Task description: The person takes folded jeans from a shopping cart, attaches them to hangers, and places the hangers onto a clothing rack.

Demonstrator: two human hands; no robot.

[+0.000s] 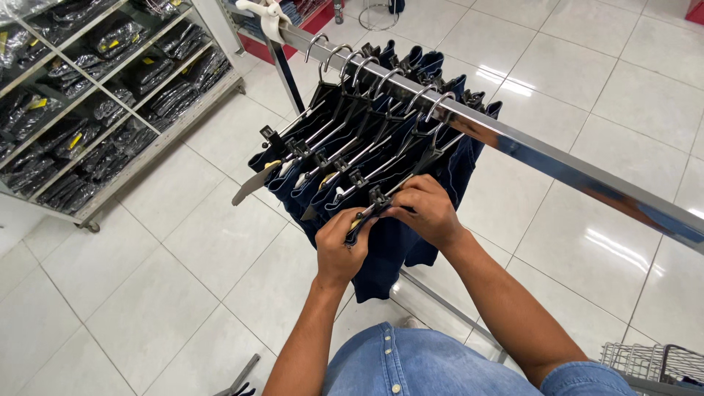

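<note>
Several dark blue jeans [381,242] hang on black clip hangers [345,139] from a shiny metal rail [528,150]. My left hand [341,246] pinches the waistband of the nearest pair, right below the hanger's clip [378,196]. My right hand [425,213] grips the same waistband and clip from the right side. Both hands are close together, thumbs on top of the fabric. The hanger's hook [440,132] is over the rail.
A wire shelving unit [95,95] filled with folded dark clothes in plastic bags stands at the left. White glossy floor tiles [183,279] lie all around. A wire basket [660,363] shows at the bottom right. The rack's lower bar [447,308] runs under the jeans.
</note>
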